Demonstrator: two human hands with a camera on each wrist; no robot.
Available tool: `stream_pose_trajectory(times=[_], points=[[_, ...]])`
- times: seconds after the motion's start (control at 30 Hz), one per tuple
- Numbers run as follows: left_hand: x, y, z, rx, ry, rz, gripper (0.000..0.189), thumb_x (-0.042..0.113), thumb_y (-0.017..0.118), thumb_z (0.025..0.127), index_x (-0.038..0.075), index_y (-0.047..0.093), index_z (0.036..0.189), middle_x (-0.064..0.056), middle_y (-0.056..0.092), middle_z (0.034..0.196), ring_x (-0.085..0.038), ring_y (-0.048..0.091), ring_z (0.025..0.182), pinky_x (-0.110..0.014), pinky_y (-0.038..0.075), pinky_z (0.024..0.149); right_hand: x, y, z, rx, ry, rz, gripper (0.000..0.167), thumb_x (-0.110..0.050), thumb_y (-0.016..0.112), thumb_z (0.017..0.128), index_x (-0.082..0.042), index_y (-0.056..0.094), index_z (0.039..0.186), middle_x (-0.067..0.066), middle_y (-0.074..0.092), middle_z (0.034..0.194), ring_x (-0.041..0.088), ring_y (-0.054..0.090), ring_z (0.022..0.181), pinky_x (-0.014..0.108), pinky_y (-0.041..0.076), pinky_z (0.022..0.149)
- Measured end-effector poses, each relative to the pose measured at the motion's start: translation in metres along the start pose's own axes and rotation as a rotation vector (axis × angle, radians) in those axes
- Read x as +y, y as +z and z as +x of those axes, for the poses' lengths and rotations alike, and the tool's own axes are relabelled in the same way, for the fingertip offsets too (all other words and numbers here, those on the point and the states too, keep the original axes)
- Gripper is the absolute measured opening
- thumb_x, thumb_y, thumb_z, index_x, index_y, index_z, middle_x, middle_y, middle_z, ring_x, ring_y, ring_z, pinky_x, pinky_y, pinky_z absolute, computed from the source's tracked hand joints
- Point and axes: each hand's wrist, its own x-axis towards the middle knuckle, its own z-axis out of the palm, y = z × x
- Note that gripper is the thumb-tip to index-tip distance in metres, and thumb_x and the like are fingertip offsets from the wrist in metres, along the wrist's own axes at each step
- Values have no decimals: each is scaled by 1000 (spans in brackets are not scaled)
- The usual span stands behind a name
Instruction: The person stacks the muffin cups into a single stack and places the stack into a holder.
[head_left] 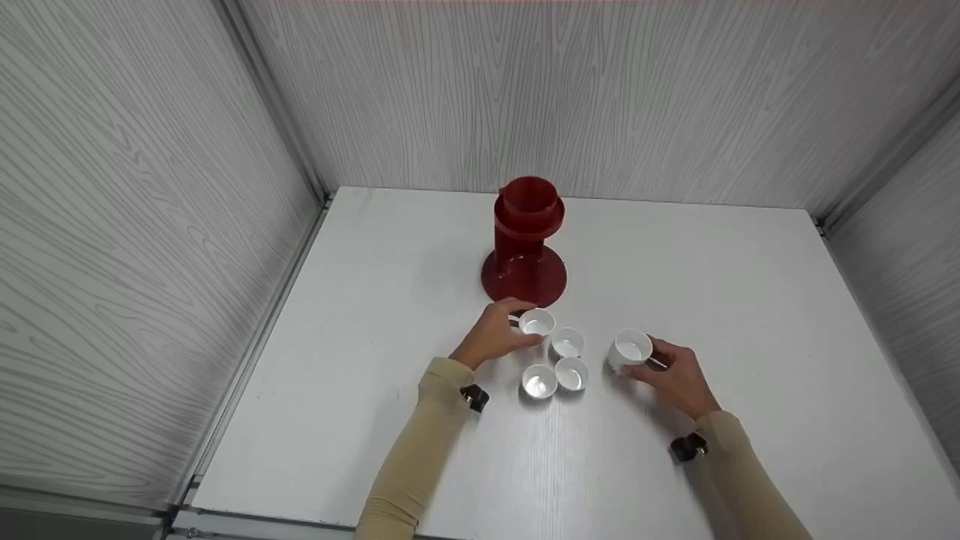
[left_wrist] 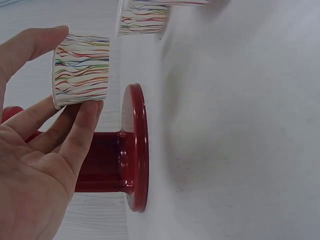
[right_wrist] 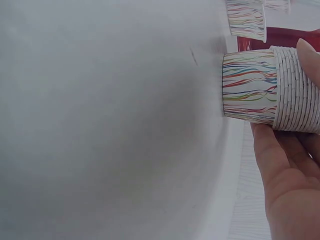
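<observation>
My left hand [head_left: 499, 334] pinches a single white paper cup [left_wrist: 81, 70] with wavy coloured stripes between thumb and fingers. In the left wrist view this cup is held off the table. On the right, my right hand [head_left: 673, 375] grips a stack of nested paper cups [right_wrist: 270, 90] of the same pattern, their rims layered at the top. Between the hands stand three separate cups: a rear cup [head_left: 568, 343], a front right cup [head_left: 572, 373] and a front left cup [head_left: 539, 382], close together with mouths upward. Whether the stack touches the table is unclear.
A red stand [head_left: 523, 240] with a round base and a cylindrical top rises behind the left hand, close to its fingers. The white table [head_left: 390, 285] is bordered by grey wood-grain panels [head_left: 600, 97] at the back and both sides.
</observation>
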Motion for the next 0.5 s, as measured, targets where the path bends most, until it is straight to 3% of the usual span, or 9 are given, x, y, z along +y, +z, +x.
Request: stream_pose_trajectory(times=[0.17, 0.5], points=[[15, -1, 6, -11, 42, 22, 56, 19, 87, 82, 1, 68, 132, -14, 68, 125, -26, 66, 116, -41, 58, 104, 0, -2, 1, 3, 0, 11, 70, -25, 91, 79, -11, 63, 142, 13, 67, 140, -5, 65, 118, 13, 52, 101], [45, 6, 20, -57, 78, 152, 60, 24, 87, 83, 2, 66, 134, -11, 69, 129, -23, 66, 116, -37, 55, 107, 1, -1, 1, 2, 6, 8, 68, -25, 92, 78, -11, 65, 139, 14, 67, 139, -4, 65, 117, 13, 52, 101]])
